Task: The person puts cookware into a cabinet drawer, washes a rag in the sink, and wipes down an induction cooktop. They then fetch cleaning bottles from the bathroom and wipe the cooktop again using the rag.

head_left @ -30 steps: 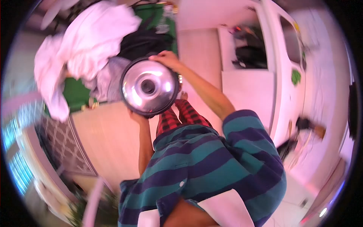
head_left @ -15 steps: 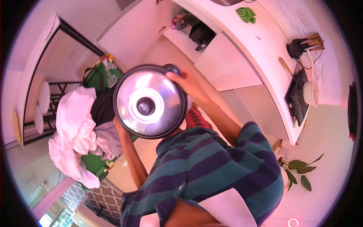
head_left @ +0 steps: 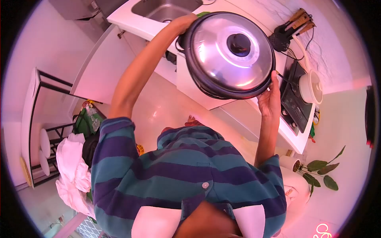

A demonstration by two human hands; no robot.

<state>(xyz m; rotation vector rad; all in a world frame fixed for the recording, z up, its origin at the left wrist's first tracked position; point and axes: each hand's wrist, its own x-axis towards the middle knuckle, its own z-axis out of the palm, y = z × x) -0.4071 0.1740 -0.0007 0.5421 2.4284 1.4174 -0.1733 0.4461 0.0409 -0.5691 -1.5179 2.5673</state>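
A wide black lidded pan (head_left: 189, 66) is held up in front of me, overlapping the countertop in the head view. Its domed steel lid (head_left: 214, 51) has a black knob and sits in place. My left hand (head_left: 187, 23) grips the far left side of the pan near its handle, with the fingers mostly hidden behind it. My right hand (head_left: 270, 97) holds the pan's near right rim, the thumb up along the edge. Whether the pan's base touches the counter is hidden.
The white counter (head_left: 123, 16) has a sink (head_left: 166, 10) at its left. To the right are a utensil holder (head_left: 281, 39), a black cooktop (head_left: 295, 99) and a cream pot (head_left: 310, 87). A cabinet door (head_left: 99, 65) stands open. Clothes (head_left: 73, 170) are piled at left; a plant (head_left: 317, 166) is at right.
The pan has moved from low on my left up and right, towards the counter, with both hands still on it. My body and view have turned towards the counter.
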